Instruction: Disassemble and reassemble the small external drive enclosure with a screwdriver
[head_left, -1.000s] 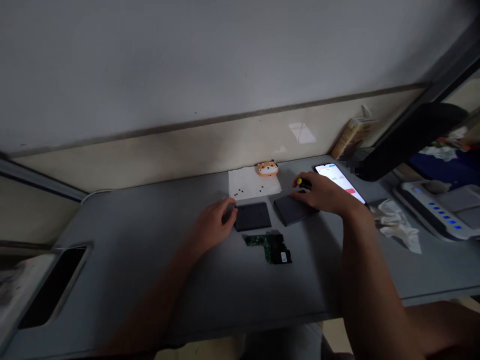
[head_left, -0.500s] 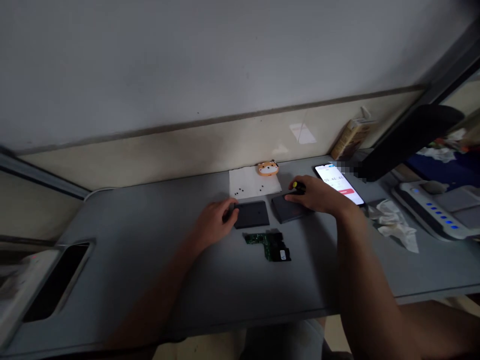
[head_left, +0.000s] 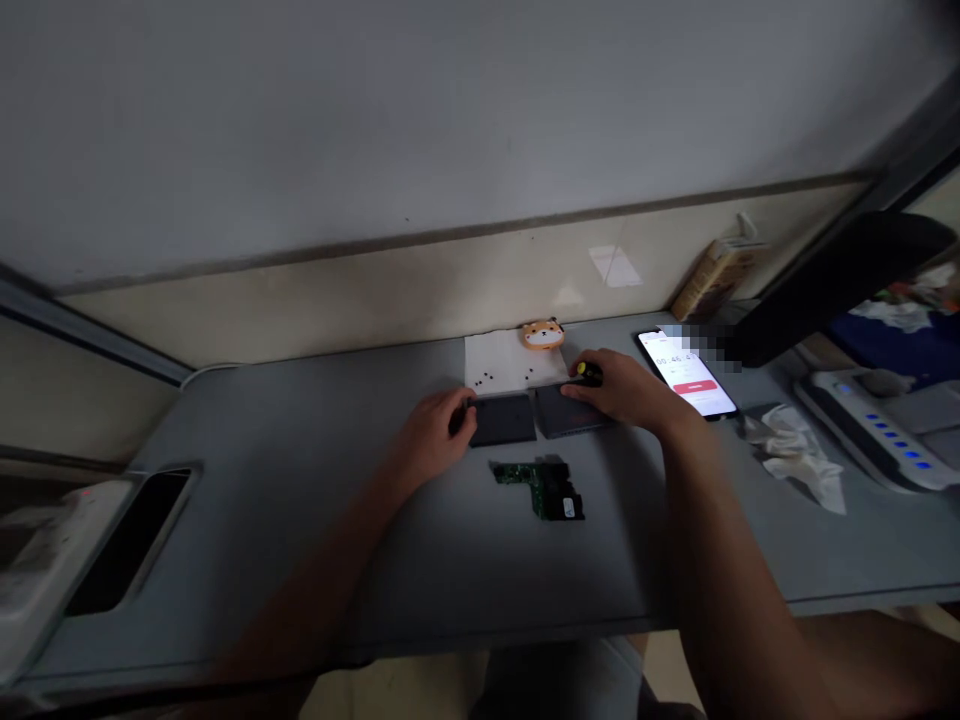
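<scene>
My left hand [head_left: 436, 436] has its thumb and fingers closed around the left edge of a dark, flat rectangular casing piece [head_left: 504, 420]. A second dark casing piece [head_left: 564, 416] lies just right of it, nearly edge to edge. On this piece rest the fingers of my right hand [head_left: 621, 388], which also grips a black screwdriver [head_left: 590, 373] with a yellow end; its shaft is hidden. Nearer to me, a green circuit board [head_left: 538, 485] with a black part and a small white label lies on the table. Several tiny dark screws [head_left: 485, 378] sit on a white paper [head_left: 495, 352].
An orange animal-faced case [head_left: 543, 335] stands on the paper's back edge. To the right are a lit phone [head_left: 697, 385] showing a timer, crumpled tissue [head_left: 802, 455], a white device with blue lights [head_left: 885, 430] and a carton [head_left: 716, 278]. Another phone [head_left: 135, 540] lies left.
The right casing piece has turned and moved left, narrowing the gap to the left piece. My right hand has moved left with it. The view has shifted slightly.
</scene>
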